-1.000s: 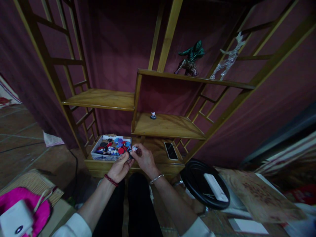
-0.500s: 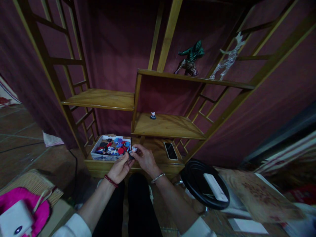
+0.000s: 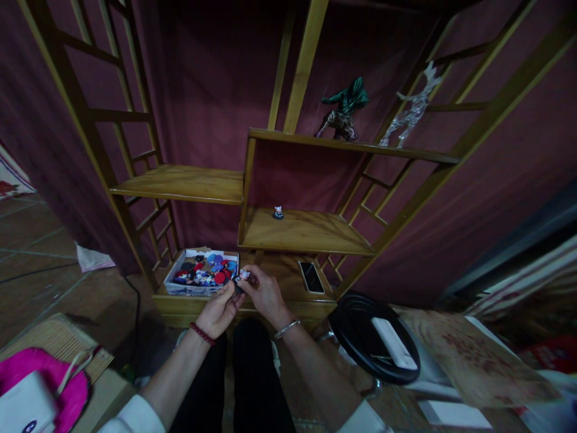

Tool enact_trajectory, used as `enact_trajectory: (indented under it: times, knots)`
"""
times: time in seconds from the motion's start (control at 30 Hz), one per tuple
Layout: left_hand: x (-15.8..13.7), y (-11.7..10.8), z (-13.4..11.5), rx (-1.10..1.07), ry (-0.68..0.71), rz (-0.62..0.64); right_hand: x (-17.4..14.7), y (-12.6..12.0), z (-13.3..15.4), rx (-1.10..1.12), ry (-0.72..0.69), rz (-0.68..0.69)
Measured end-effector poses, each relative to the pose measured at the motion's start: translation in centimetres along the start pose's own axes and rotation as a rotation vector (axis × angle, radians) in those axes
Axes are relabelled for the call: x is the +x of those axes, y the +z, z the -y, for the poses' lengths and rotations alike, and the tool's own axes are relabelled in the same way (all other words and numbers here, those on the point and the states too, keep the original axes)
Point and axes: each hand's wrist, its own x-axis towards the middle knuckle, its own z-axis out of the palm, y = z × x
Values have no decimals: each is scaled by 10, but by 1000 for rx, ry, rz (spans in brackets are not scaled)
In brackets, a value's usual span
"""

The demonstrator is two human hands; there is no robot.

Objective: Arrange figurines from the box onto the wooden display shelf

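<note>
Between my two hands is a small figurine [image 3: 244,275] with a pale head and a dark base. My left hand [image 3: 222,308] pinches it low down, by the dark base, and wears a red bead bracelet. On the other side my right hand [image 3: 265,293], with a silver bangle at the wrist, grips its upper part. Just left of them an open cardboard box [image 3: 189,289] holds several small figurines and round red, blue and dark pieces. A similar figurine [image 3: 278,213] stands upright on the middle shelf [image 3: 311,231].
A phone [image 3: 311,277] lies on the bottom shelf. Higher up stand a green-hooded statue [image 3: 345,111] and a clear deer-like figure [image 3: 412,108]. To the right is a black round stool [image 3: 356,337] bearing a white strip; at lower left sits a pink item [image 3: 74,391].
The view has shifted slightly. Both hands stay together around the figurine beside the box, with only a slight movement of the fingers.
</note>
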Motion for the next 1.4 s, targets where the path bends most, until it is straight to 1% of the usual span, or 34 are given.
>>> enact_trajectory:
  times: [0.13, 0.4, 0.6, 0.77, 0.9, 1.07, 1.17, 1.3, 1.4]
  knots:
    - [0, 1, 0, -12, 0, -26, -2, 3, -2, 29, 9, -13]
    - [-1, 3, 0, -8, -19, -45, 0, 0, -4, 75, -31, -3]
    - [-3, 6, -1, 4, -14, 6, 1, -8, -3, 114, -49, 18]
    - [-2, 8, 0, 21, -7, 26, 2, -10, -6, 152, -67, 4]
    - [-3, 11, 1, 17, -10, 16, 2, -11, -8, 113, -72, -14]
    - [-7, 14, 0, 19, -37, -25, 2, -14, -7, 67, -130, 21]
    - [-8, 12, 0, 21, -35, -15, 1, -15, -8, 68, -155, 33]
    - [-7, 10, 2, 34, -29, -5, 2, -15, -9, 41, -145, 50]
    - [-5, 9, 3, 36, -15, -3, 1, -16, -6, 2, -151, 39]
